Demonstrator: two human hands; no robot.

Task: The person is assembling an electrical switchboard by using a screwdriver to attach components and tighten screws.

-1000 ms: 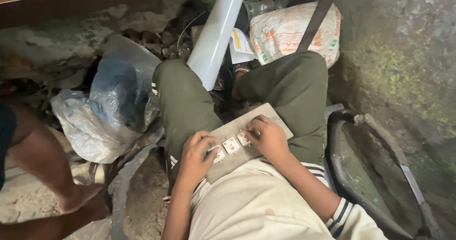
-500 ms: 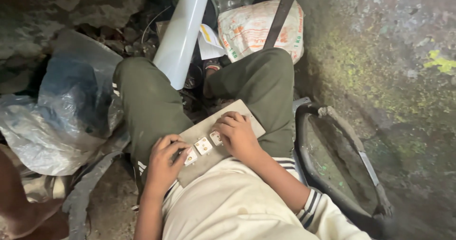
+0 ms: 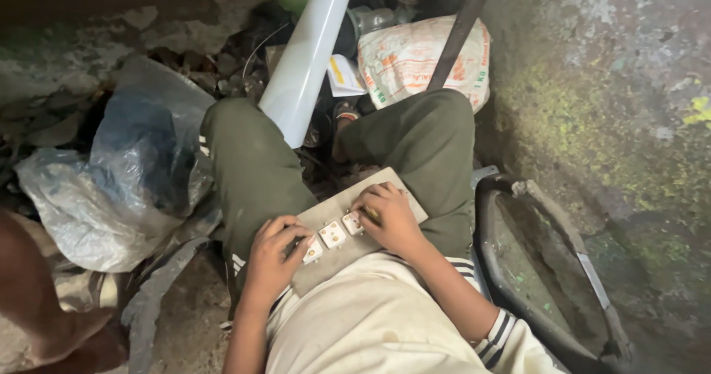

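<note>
A grey switch board (image 3: 337,215) rests on my lap across my green trousers (image 3: 252,174). A row of white switches (image 3: 332,234) is set in it. My left hand (image 3: 272,259) grips the board's near left edge, fingers curled over it beside the leftmost switch. My right hand (image 3: 389,215) lies on the board's right part, fingers bent at the rightmost switch, with something small and yellowish under the fingertips; what it is cannot be made out.
A white tube (image 3: 304,59) leans between my knees. A clear plastic bag (image 3: 111,189) lies left, a printed sack (image 3: 415,55) ahead, a dark metal bar (image 3: 459,26) across it. A black tub (image 3: 548,270) sits right by a mossy wall (image 3: 615,107). Another person's foot (image 3: 67,337) is lower left.
The view has shifted slightly. Both hands stay on the board in my lap; the other person's leg at left has moved further out of view.
</note>
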